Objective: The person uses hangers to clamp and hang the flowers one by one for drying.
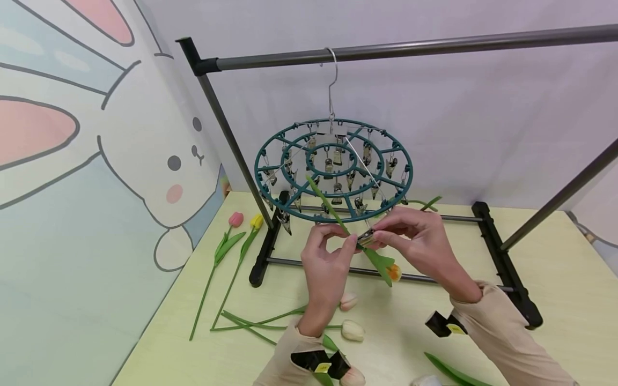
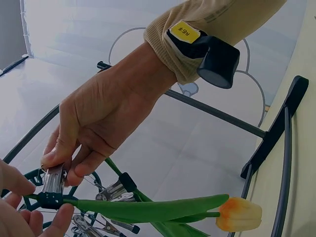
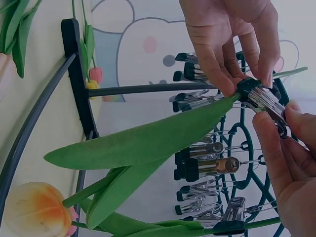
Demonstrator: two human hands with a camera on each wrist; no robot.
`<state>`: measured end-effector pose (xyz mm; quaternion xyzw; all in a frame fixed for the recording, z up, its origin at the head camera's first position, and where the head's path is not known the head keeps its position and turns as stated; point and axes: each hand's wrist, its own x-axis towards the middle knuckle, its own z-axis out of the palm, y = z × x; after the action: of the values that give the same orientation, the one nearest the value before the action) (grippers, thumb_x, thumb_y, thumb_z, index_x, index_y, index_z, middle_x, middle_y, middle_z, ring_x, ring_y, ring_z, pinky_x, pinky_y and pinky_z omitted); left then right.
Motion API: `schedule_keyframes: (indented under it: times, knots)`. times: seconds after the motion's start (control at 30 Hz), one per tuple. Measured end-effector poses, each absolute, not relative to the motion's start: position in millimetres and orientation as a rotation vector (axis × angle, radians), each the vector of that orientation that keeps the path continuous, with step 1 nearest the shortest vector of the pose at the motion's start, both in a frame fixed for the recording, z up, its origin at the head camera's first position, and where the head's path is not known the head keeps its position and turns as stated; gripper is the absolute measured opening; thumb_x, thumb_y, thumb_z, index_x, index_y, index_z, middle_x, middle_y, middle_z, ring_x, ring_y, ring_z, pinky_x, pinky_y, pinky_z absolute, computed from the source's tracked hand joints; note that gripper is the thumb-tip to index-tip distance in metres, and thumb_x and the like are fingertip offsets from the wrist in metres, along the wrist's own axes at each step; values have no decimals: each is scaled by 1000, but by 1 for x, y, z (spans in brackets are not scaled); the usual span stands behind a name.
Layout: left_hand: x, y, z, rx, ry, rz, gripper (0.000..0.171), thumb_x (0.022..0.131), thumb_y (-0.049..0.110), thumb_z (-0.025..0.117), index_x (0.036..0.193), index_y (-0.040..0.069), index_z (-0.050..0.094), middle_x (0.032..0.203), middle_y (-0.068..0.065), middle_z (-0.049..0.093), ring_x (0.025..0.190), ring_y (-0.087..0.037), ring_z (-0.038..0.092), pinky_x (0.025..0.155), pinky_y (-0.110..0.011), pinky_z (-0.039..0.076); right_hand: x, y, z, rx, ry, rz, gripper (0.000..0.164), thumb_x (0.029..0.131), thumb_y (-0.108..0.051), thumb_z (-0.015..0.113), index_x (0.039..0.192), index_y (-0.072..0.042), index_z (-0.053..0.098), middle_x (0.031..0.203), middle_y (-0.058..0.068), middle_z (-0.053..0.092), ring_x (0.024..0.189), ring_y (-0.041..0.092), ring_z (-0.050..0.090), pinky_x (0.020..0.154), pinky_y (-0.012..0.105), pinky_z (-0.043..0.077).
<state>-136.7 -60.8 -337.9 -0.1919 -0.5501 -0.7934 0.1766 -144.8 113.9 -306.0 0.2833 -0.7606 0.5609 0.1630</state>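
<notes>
Far L on tbl point(image 1: 164, 351): pink tulip point(image 1: 236, 219), yellow tulip point(image 1: 256, 221). Mid: L hand point(image 1: 327, 264) pinches stem of orange-tinted tulip point(image 1: 379, 261) at dark tips of metal clip point(image 1: 366, 237), just below front of grn ring hanger point(image 1: 354, 219); R hand point(image 1: 425, 241) pinches clip handles.

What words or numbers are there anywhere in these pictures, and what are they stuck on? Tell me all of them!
None can be read for sure.
Yellow label at the left sleeve, on a black device: too small to read.
Yellow label at the right sleeve, on another black device: dark marks, too blurred to be sure.
Bunny drawing: no words I can see.
</notes>
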Motion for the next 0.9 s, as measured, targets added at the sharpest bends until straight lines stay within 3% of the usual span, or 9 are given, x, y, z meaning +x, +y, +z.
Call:
schedule_keyframes:
  times: [0.23,0.5,0.7,0.9]
  knots:
    - [-136,-60,-338,-533,-1563,-2221,16,85,-4,66,94,-8,54,95,-22,49,92,-36,55,65,-41,58,-145,116,-305,811,-2221,1580,19,81,7,69,89,-11,71,82,4,64,66,19,64,56,27,55]
    - [-134,-61,-339,-491,-1623,-2221,17,85,-2,67,97,-7,55,97,-19,52,94,-28,55,64,-40,58,-144,118,-305,758,-2333,1570,14,85,2,68,94,-9,69,88,2,65,73,19,67,65,27,57]
    - [-133,-63,-340,-506,-1661,-2194,18,85,0,69,97,-5,56,97,-18,52,93,-25,56,75,-38,57,-143,118,-306,693,-2384,1540,15,86,-2,68,100,-7,67,95,4,65,78,15,67,66,26,57]
    - [-131,-64,-342,-549,-1697,-2169,18,85,0,69,98,-6,58,97,-19,55,93,-30,57,76,-37,57,-142,118,-308,627,-2465,1404,18,86,-9,70,104,-11,68,105,2,66,87,11,66,66,26,56]
